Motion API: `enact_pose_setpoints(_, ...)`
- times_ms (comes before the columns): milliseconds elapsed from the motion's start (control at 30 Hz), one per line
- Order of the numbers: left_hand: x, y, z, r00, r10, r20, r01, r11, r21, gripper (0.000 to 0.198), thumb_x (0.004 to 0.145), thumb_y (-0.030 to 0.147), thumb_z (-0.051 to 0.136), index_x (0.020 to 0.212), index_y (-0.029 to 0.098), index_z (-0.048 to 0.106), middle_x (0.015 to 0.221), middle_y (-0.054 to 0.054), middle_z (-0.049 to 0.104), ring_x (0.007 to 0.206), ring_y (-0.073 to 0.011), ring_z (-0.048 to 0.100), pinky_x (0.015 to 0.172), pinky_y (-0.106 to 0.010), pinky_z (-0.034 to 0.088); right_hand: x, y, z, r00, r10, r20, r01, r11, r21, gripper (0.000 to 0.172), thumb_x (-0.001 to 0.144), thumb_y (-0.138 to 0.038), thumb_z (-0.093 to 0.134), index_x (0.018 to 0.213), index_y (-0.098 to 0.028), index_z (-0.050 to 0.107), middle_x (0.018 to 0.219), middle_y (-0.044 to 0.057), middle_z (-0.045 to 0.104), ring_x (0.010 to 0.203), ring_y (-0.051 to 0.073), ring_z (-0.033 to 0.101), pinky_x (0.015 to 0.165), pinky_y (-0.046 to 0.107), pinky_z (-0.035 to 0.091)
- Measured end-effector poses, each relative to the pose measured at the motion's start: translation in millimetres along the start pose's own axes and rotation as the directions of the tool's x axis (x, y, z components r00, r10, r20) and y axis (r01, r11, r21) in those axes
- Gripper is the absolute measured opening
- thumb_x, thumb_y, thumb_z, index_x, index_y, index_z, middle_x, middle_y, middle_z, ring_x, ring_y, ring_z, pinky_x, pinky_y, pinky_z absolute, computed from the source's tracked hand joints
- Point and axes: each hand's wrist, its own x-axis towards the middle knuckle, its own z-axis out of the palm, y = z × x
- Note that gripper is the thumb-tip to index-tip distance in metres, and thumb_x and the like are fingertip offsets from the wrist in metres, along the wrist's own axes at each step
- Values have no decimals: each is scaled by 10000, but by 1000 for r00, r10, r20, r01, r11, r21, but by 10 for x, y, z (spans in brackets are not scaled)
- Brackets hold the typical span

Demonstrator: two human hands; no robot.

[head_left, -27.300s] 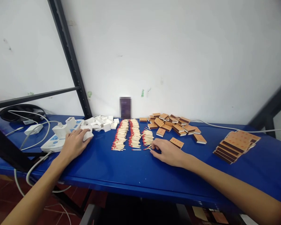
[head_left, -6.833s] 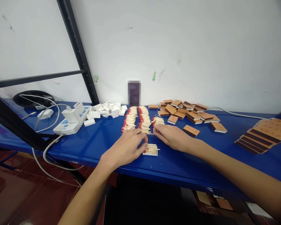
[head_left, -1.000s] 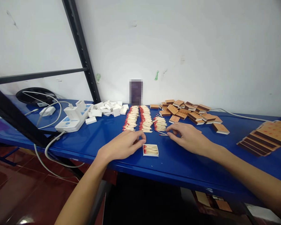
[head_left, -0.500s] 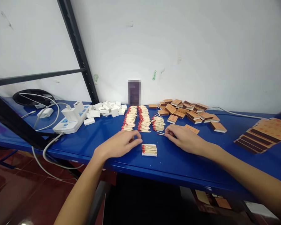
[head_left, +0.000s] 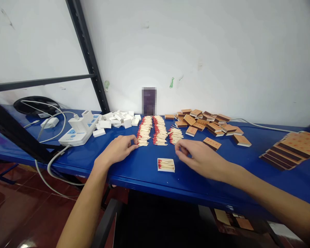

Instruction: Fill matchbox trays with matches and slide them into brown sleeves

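You're filling the tray, it seems, lower centre: left hand at the matches, fingers parted; right hand, can't tell its grip. Next calls for light pinching.

White power strip beside black frame
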Motion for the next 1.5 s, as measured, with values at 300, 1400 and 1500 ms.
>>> enact_pose_setpoints(300,29,73,68,997,79,17,-78,996,-34,188,945,286,451,831,208,579,714,5,614,619,-152,520,619,-270,321,162,432,143,996,90,14,-88,988,-128,196,949,-301,406,831,-215,536,828,67,649,744,208,593,599,297,380)
enact_pose_setpoints(1400,26,63,62,1000,9,1,-10,998,58,176,949,287,426,934,218,587,809,-24,660,684,-183,578,620,-285,340,202,312,17,998,66,-14,-67,993,-100,181,954,-278,392,916,-201,550,823,61,634,727,198,564,612,296,362)
enact_pose_setpoints(1500,26,76,85,1000,13,-8,-13,998,57,195,960,292,404,917,210,576,856,-42,670,731,-195,601,637,-290,355,242,446,91,998,64,-5,-64,990,-123,181,942,-269,418,909,-198,581,842,72,640,751,207,576,625,298,377)
